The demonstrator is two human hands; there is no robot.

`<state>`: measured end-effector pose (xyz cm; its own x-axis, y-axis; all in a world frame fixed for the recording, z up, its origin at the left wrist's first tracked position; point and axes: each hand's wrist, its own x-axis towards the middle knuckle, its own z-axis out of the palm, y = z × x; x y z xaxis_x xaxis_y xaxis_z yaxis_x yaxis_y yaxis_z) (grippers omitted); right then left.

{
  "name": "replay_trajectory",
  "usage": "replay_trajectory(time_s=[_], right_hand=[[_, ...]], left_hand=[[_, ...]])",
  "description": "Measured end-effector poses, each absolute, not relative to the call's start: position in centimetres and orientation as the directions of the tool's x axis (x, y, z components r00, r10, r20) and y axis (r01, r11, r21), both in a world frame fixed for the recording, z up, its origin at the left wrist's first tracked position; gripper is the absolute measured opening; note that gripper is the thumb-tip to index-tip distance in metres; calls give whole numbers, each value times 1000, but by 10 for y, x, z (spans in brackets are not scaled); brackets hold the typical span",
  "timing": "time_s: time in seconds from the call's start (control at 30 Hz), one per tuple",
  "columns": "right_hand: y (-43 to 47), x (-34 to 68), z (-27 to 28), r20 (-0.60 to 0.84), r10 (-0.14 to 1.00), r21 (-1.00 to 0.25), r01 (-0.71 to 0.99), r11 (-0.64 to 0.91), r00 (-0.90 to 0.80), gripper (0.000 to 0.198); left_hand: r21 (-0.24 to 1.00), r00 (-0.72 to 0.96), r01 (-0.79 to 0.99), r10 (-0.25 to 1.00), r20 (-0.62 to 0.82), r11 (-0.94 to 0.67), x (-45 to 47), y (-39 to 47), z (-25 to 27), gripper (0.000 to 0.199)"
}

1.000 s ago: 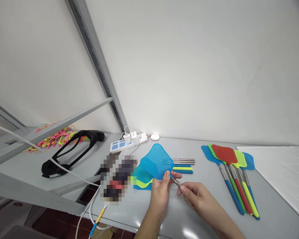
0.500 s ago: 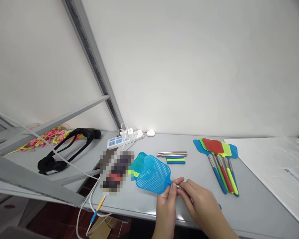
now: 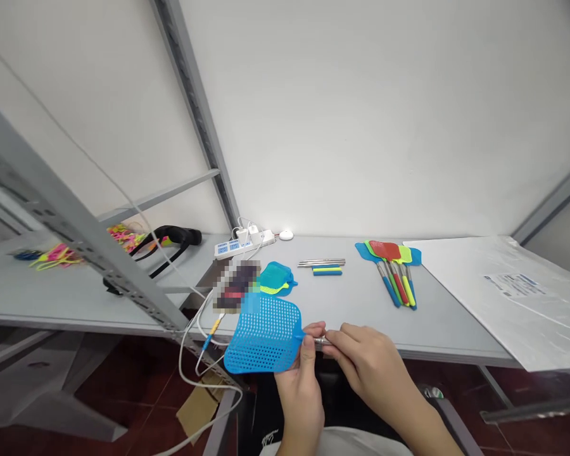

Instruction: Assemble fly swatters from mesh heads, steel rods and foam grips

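Note:
A blue fly swatter head (image 3: 266, 335), a perforated square paddle, is pinched at its neck by my left hand (image 3: 300, 386). My right hand (image 3: 368, 358) grips the silver metal rod (image 3: 321, 341) that meets the neck; its far end is hidden in my fingers. Loose swatter heads (image 3: 276, 277), blue and yellow-green, lie on the grey table behind. Several metal rods (image 3: 321, 263) rest in a row, with blue and yellow handle sleeves (image 3: 327, 270) just in front of them. To the right, several whole fly swatters (image 3: 395, 275) with coloured handles lie overlapping in a fan.
A white power strip (image 3: 244, 244) with chargers stands near the wall. A blurred-out phone-like device (image 3: 237, 286) with cables lies left of the heads. A metal shelf post (image 3: 95, 234) crosses the left side. A large white wrapped package (image 3: 508, 297) covers the table's right part.
The view has shifted, and the table now appears farther up. Both hands, with the blue swatter head and rod, have come toward me, over the table's front edge.

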<state>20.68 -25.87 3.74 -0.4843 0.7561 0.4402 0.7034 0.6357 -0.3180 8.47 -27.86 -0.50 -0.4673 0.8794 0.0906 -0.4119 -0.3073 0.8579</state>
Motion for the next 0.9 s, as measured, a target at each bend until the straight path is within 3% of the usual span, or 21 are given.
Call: replay_trajectory(time_s=[0.23, 0.47, 0.77, 0.9], right_hand=[[-276, 255, 42, 551, 713, -236, 738, 632, -434, 16], [-281, 274, 51, 554, 686, -184, 734, 653, -471, 17], [-275, 303, 48, 570, 696, -147, 780, 608, -435, 16], [-274, 309, 47, 564, 701, -133, 791, 598, -435, 18]], left_hand=[[771, -600, -446, 791, 119, -454, 69, -284, 36, 27], [698, -734, -382, 658, 170, -606, 43, -285, 52, 27], [644, -875, -338, 481, 52, -686, -19, -288, 84, 23], [606, -867, -389, 498, 13, -693, -39, -291, 88, 24]])
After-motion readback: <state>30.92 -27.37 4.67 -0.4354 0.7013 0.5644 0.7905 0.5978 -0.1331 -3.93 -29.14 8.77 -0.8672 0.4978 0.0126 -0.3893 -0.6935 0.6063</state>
